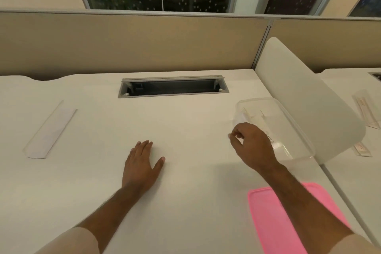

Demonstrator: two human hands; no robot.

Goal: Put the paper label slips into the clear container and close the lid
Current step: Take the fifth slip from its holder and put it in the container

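My right hand point(250, 142) pinches a flimsy paper slip point(229, 135) by its edge beside the clear container point(266, 109), the pink lid point(268, 222) lying nearer me, my left hand point(142, 163) flat and empty on the tabletop point(103, 130).

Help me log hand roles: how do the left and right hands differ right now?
The left hand lies flat on the desk, fingers spread; the right hand is raised, fingertips pinched. The left is far from the clear container; the right is at its near edge. Both are bare.
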